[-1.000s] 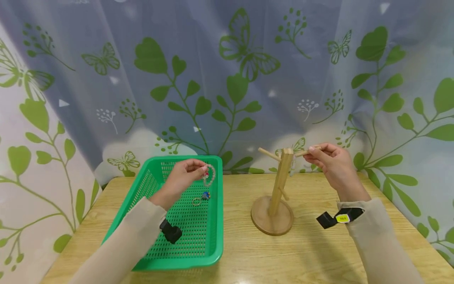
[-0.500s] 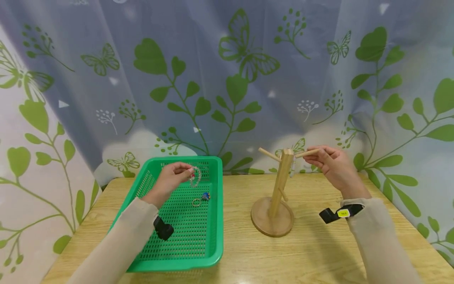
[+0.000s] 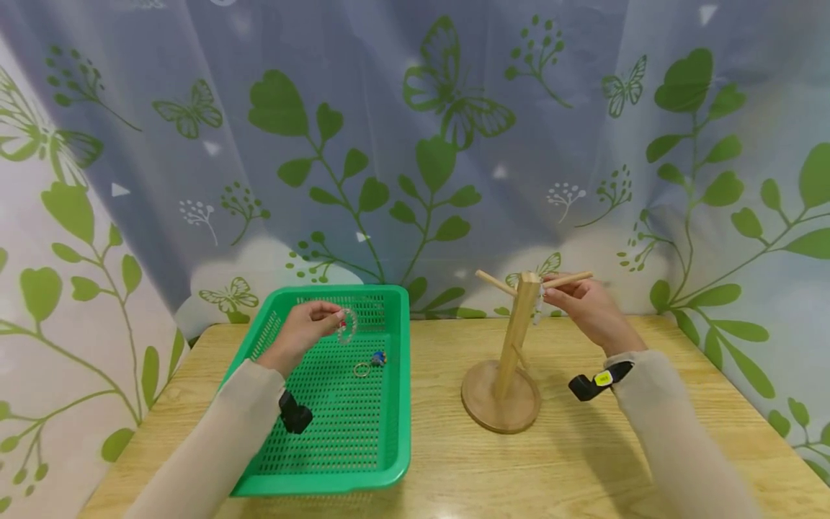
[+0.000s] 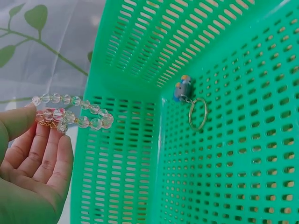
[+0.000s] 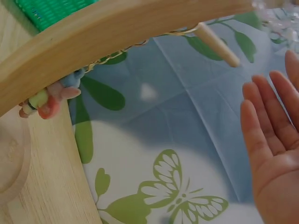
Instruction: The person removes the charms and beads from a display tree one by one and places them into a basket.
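My left hand (image 3: pixel 300 335) pinches a clear beaded bracelet (image 4: pixel 95 123) with a few red beads, over the green basket (image 3: pixel 403 404). Lower down in the basket lies a keychain (image 4: pixel 183 88) with a small blue-grey figure and a metal ring. At the right stands a wooden peg stand (image 3: pixel 516 324) on a round base. My right hand (image 3: pixel 586 310) is at its upper right peg (image 3: pixel 572 280), thumb tip beside a hanging clear beaded strand (image 5: pixel 280 21). In the right wrist view the other fingers are fairly straight; I cannot tell whether the strand is pinched.
A charm with pink, blue and yellow figures (image 5: pixel 49 100) shows behind the post, near a gold chain (image 5: pixel 114 57). Another upper peg (image 3: pixel 496 282) points left. A patterned curtain (image 3: pixel 363 144) hangs behind the wooden table (image 3: pixel 441 461).
My right hand has moved left along the peg from its outer end toward the post. My left hand has carried the bracelet left over the basket.
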Available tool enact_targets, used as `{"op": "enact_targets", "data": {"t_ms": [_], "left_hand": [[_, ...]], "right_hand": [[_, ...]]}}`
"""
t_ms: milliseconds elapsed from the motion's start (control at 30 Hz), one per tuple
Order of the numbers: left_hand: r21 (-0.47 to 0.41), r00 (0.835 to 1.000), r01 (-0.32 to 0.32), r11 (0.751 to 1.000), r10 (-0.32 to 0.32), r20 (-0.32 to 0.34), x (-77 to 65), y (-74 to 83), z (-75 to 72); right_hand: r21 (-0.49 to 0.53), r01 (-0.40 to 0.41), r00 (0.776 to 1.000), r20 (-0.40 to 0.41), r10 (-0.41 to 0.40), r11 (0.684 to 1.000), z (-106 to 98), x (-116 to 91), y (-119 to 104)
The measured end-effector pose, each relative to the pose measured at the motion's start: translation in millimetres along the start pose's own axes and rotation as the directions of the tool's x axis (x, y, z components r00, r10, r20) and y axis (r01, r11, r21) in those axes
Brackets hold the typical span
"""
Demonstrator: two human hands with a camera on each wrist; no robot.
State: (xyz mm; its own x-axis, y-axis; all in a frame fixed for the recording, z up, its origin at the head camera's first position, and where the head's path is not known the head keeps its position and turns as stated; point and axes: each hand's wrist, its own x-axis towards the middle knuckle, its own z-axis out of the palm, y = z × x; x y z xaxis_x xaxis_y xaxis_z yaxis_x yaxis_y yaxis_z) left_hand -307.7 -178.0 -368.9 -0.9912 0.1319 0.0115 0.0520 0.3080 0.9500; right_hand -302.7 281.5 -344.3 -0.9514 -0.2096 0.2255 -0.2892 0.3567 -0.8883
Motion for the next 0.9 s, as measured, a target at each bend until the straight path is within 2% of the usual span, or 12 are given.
{"op": "enact_targets", "data": {"t_ms": [133,267,333,467,633,900], "left_hand": [[0.013,1.0,0.023,1.0,-0.023,0.008,2.9,-4.2,-0.5],[0.015,0.999,0.031,0.999,-0.032,0.024,6.6,-9.8,-1.7],[0.02,0.999,0.035,0.999,-0.035,0.03,9.0,-13.6,-2.4],[0.028,0.998,0.053,0.998,-0.054,0.029,13.9,-21.5,-2.7],[0.024,0.997,0.073,0.997,-0.074,0.028,17.3,-28.8,-1.6],[0.048,0.997,0.059,0.997,-0.062,0.053,18.6,-38.8,-3.0]], "right_hand": [[-0.032,0.015,1.0,0.025,-0.014,0.999,3,8,0],[0.002,0.081,0.992,0.097,-0.081,0.997,7,16,1],[0.012,0.089,0.988,0.125,-0.09,0.996,10,19,1],[0.021,0.062,0.985,0.157,-0.065,0.998,14,21,1],[0.009,0.008,0.988,0.154,-0.01,1.0,19,24,2],[0.149,-0.031,0.979,0.205,0.0,0.988,26,29,3]]}}
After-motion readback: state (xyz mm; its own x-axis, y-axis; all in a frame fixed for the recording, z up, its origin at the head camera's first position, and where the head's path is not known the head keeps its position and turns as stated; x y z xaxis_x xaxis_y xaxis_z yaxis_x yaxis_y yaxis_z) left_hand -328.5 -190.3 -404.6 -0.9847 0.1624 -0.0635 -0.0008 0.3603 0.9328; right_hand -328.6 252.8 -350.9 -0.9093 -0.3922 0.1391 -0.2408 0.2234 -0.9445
